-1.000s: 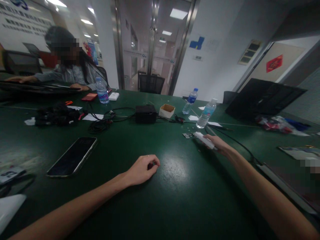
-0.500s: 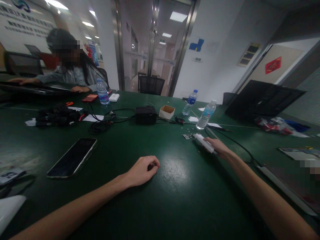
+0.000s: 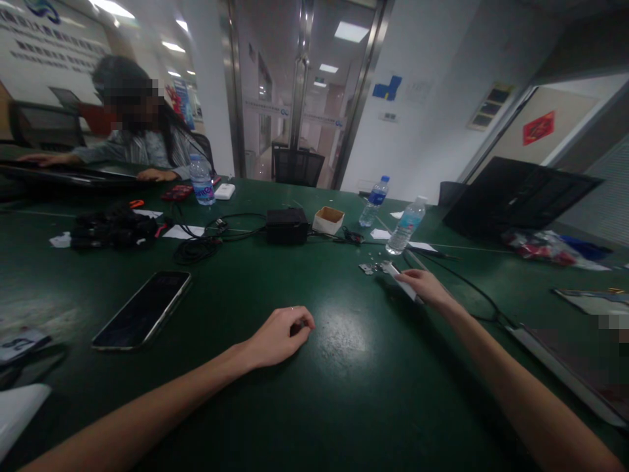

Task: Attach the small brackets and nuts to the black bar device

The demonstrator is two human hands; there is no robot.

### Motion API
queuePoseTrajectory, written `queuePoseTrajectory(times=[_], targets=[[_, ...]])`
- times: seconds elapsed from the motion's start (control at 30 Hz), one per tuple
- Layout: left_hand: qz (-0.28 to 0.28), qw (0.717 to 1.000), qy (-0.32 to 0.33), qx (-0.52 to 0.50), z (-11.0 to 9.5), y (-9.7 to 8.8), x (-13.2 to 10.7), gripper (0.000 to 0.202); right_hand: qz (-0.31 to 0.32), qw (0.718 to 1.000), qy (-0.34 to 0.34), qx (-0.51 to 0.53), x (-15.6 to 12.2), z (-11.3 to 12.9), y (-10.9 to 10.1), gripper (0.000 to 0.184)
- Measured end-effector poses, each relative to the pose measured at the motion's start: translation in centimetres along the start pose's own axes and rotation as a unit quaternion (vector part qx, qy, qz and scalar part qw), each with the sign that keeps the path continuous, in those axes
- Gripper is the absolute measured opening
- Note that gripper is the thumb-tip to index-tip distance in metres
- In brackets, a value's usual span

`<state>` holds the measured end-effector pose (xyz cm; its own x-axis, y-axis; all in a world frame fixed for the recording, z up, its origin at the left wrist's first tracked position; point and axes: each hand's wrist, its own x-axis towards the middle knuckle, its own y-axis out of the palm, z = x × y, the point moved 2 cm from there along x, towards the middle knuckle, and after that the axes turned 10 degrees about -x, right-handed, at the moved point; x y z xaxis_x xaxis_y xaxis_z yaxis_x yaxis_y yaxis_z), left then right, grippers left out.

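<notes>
My left hand (image 3: 284,334) rests on the green table (image 3: 275,413), its fingers loosely curled in toward the thumb, with nothing seen in them. Farther off to the right, my right hand (image 3: 425,286) grips a flat white slab-like object (image 3: 403,283), tilted, its far end down by some small silvery bits (image 3: 377,267) on the table. What kind of thing the slab is, I cannot make out. Just beyond it stands a water bottle with a light blue label (image 3: 405,226). A phone (image 3: 143,309) lies to the left of my left hand.
Past my hands are a black box (image 3: 287,227) with cables, a small open carton (image 3: 328,221) and another bottle (image 3: 375,201). Dark tangled gear (image 3: 115,227) lies left. A monitor (image 3: 515,196) stands right. A person (image 3: 142,141) sits across the table beside a third bottle (image 3: 202,180).
My right hand has turned the white object, which now shows a narrower face. My left hand has stayed where it was.
</notes>
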<state>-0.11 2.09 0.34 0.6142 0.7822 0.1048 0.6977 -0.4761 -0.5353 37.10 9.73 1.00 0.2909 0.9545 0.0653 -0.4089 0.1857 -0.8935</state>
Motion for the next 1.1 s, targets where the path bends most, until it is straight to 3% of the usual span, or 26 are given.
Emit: queuePoseTrajectory(times=[0.1, 0.2, 0.27, 0.37, 0.47, 0.57, 0.67, 0.83, 0.97, 1.03, 1.1], targets=[[-0.002, 1.0, 0.002, -0.006, 0.1, 0.0, 0.0, 0.013, -0.063, 0.989, -0.042, -0.127, -1.0, 1.1, -0.1, 0.032], [-0.002, 1.0, 0.0, -0.008, 0.2, 0.1, 0.0, 0.013, -0.139, 0.96, -0.124, -0.21, -2.3, 2.4, 0.2, 0.028], [-0.001, 1.0, 0.001, -0.008, 0.2, 0.1, 0.0, 0.014, -0.149, 0.942, -0.162, -0.252, -2.8, 2.9, 0.7, 0.026], [-0.005, 1.0, 0.004, -0.005, 0.2, 0.1, -0.1, 0.013, -0.107, 0.937, -0.168, -0.288, -2.6, 3.0, 1.3, 0.025], [-0.008, 1.0, 0.001, -0.001, 0.1, 0.1, -0.1, 0.013, -0.082, 0.949, -0.14, -0.272, -2.6, 3.2, 1.1, 0.026], [-0.01, 1.0, -0.003, -0.002, -0.1, 0.0, -0.2, 0.013, -0.072, 0.97, -0.114, -0.203, -3.8, 4.2, 0.6, 0.024], [-0.027, 1.0, -0.015, 0.002, -0.2, -0.1, -0.2, 0.017, 0.024, 0.983, -0.147, -0.106, -6.8, 6.6, 0.9, 0.024], [-0.02, 0.999, -0.012, 0.028, 0.2, 0.1, 0.1, 0.033, 0.19, 0.962, -0.182, -0.068, -13.2, 11.3, 2.5, 0.035], [0.021, 0.999, 0.01, 0.048, 0.4, 0.3, 0.2, 0.024, 0.279, 0.926, -0.253, -0.021, -16.4, 13.6, 2.7, 0.043], [0.04, 0.998, 0.024, 0.045, 0.3, 0.3, 0.2, 0.022, 0.261, 0.92, -0.293, -0.009, -16.6, 13.4, 2.5, 0.044], [0.051, 0.997, 0.035, 0.04, 0.2, 0.2, 0.1, 0.022, 0.167, 0.937, -0.306, -0.039, -15.5, 12.0, 2.6, 0.044]])
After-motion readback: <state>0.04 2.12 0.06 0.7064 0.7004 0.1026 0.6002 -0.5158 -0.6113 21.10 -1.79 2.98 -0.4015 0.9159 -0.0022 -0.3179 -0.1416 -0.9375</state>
